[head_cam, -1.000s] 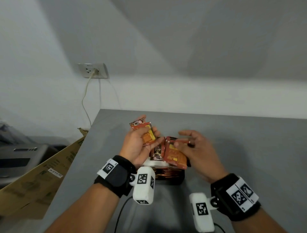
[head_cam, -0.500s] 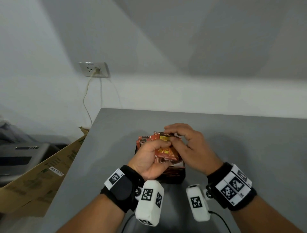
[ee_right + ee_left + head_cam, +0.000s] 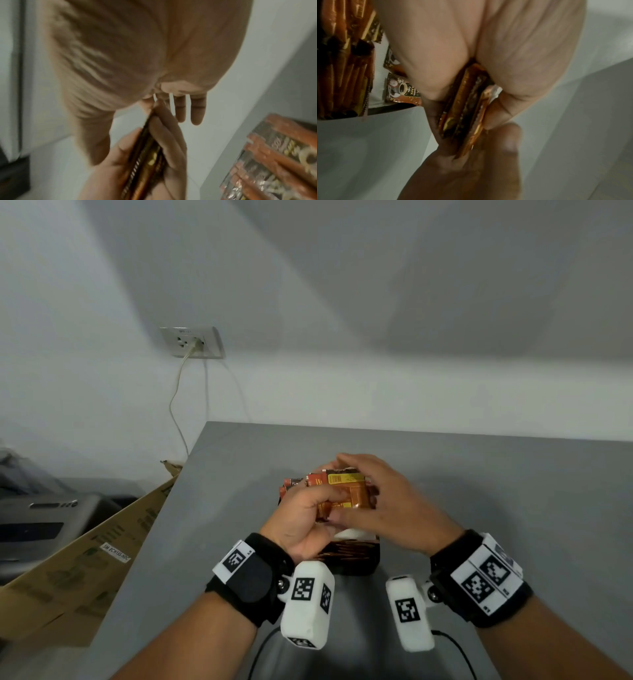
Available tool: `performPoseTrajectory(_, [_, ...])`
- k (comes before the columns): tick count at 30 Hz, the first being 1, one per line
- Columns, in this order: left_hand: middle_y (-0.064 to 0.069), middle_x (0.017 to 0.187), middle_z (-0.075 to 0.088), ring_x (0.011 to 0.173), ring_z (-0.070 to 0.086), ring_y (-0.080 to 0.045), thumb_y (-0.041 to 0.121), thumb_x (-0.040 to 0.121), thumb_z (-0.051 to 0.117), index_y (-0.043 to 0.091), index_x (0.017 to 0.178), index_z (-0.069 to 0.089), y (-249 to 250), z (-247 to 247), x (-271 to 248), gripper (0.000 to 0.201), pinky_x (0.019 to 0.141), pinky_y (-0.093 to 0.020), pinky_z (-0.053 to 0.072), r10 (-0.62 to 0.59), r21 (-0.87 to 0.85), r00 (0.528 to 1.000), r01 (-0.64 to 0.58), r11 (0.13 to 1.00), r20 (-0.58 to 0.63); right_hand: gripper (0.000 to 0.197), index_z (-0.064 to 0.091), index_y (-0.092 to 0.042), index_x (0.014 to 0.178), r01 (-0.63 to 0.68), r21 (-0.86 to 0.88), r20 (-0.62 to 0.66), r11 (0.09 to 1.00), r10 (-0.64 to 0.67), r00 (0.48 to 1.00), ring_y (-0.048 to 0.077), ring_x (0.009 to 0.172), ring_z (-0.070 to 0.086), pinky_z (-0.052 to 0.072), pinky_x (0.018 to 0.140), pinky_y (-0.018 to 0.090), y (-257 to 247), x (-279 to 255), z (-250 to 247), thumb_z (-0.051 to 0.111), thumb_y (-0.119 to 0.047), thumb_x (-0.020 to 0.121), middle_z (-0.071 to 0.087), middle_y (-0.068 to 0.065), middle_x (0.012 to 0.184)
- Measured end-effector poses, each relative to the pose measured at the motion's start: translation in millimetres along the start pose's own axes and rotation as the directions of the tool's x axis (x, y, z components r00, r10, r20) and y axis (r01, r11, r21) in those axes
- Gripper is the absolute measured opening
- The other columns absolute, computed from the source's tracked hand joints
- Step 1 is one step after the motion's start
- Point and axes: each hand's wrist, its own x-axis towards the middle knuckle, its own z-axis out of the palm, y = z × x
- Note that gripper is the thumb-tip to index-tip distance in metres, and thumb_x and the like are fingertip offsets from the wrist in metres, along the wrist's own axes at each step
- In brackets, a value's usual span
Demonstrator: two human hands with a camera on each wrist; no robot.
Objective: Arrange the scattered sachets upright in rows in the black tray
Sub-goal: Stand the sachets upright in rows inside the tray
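My left hand [image 3: 301, 508] and right hand [image 3: 390, 501] together hold a stack of orange-brown sachets [image 3: 346, 491] just above the black tray [image 3: 371, 563]. The left thumb and fingers clamp the stack's left side. The right hand's fingers curl over its top edge, with the thumb at its lower edge. In the left wrist view the stack [image 3: 465, 102] shows edge-on, pinched between my fingers. The right wrist view shows the same stack [image 3: 145, 155] edge-on. The tray holds a row of upright sachets [image 3: 342, 67] and a loose sachet [image 3: 402, 92] on a white liner.
The tray stands near the front of a grey table [image 3: 513, 491]. A flattened cardboard box [image 3: 85, 559] leans at the table's left edge. A wall socket [image 3: 191, 342] with a cable is behind. Black cables [image 3: 455, 648] run near my wrists.
The hands were apart, each with sachets. They have come together and merged the sachets into one stack, which the right hand now covers from above.
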Motion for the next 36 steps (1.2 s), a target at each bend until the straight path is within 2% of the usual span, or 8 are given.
performPoseTrajectory(8, [-0.022,0.121,0.062,0.087,0.065,-0.028,0.021,0.09,0.066,0.003,0.141,0.048,10.2,-2.2,10.7,0.057,0.066,-0.036,0.052,0.044,0.111,0.989,-0.028,0.993,-0.143,0.043,0.065,-0.021,0.119,-0.058,0.283,-0.243,0.957,0.13,0.961,0.018,0.087,0.065,0.056,0.091,0.051,7.5,11.1,-8.0,0.075,0.0,0.083,0.066,0.013,0.094])
performPoseTrajectory(12, [-0.017,0.095,0.068,0.073,0.063,-0.025,0.04,0.09,0.063,0.008,0.111,0.064,17.1,-4.5,13.8,0.038,0.061,-0.033,0.049,0.006,0.062,0.986,0.005,0.998,-0.169,0.029,0.067,-0.025,0.089,0.039,0.171,-0.376,0.985,0.029,0.926,0.017,0.096,0.063,0.055,0.082,0.044,7.8,11.0,-6.0,0.071,0.003,0.082,0.068,-0.007,0.093])
performPoseTrajectory(15, [-0.014,0.093,0.07,0.079,0.066,-0.027,0.019,0.085,0.071,0.014,0.106,0.062,16.5,-5.1,15.2,0.024,0.06,-0.033,0.054,0.028,0.115,0.987,-0.01,0.993,-0.159,0.049,0.066,-0.034,0.073,0.057,0.082,-0.383,0.995,-0.021,0.924,0.008,0.115,0.057,0.051,0.087,0.032,7.8,5.5,3.0,0.06,0.015,0.072,0.066,-0.015,0.113])
performPoseTrajectory(19, [-0.017,0.1,0.068,0.081,0.07,-0.027,-0.017,0.081,0.062,0.009,0.118,0.058,19.1,-5.1,13.5,0.046,0.063,-0.034,0.056,0.169,0.269,0.967,-0.114,0.956,-0.191,0.039,0.074,-0.027,0.081,0.001,0.199,-0.255,0.98,0.051,0.966,0.009,0.114,0.063,0.053,0.09,0.028,16.2,-0.4,11.2,0.059,0.008,0.071,0.065,-0.006,0.123])
performPoseTrajectory(22, [-0.02,0.107,0.062,0.087,0.067,-0.026,-0.021,0.078,0.066,0.009,0.118,0.06,16.2,-4.3,11.1,0.05,0.067,-0.035,0.055,0.24,0.391,0.953,-0.153,0.908,-0.183,0.024,0.068,-0.014,0.102,-0.044,0.599,-0.155,0.799,0.171,0.973,0.022,0.089,0.07,0.057,0.074,0.035,16.2,-5.6,13.2,0.066,-0.001,0.082,0.073,0.008,0.102])
performPoseTrajectory(25, [-0.021,0.109,0.066,0.088,0.067,-0.028,-0.01,0.086,0.06,0.01,0.118,0.061,12.9,-4.6,8.1,0.038,0.07,-0.038,0.055,0.186,0.339,0.965,-0.115,0.934,-0.185,0.044,0.058,-0.018,0.123,-0.1,0.488,-0.206,0.867,0.226,0.952,0.023,0.078,0.072,0.06,0.074,0.033,14.7,-5.6,15.5,0.074,-0.001,0.086,0.075,0.01,0.085])
performPoseTrajectory(30, [-0.02,0.106,0.069,0.083,0.069,-0.031,-0.011,0.091,0.05,0.008,0.12,0.06,13.0,-13.5,2.0,0.036,0.06,-0.038,0.057,0.118,0.265,0.982,-0.076,0.961,-0.146,0.023,0.07,-0.01,0.098,-0.049,0.67,-0.276,0.741,0.31,0.91,0.02,0.072,0.067,0.055,0.068,0.033,18.0,-2.8,10.1,0.062,0.01,0.09,0.073,0.006,0.082])
performPoseTrajectory(36, [-0.02,0.104,0.07,0.082,0.068,-0.029,-0.006,0.082,0.07,-0.001,0.125,0.056,8.1,-12.4,-1.5,0.045,0.058,-0.036,0.053,0.176,0.408,0.981,-0.127,0.904,-0.085,0.021,0.069,-0.004,0.105,-0.147,0.666,-0.119,0.731,0.298,0.947,0.022,0.078,0.068,0.057,0.067,0.032,12.0,-2.4,5.9,0.057,0.009,0.093,0.073,0.014,0.096])
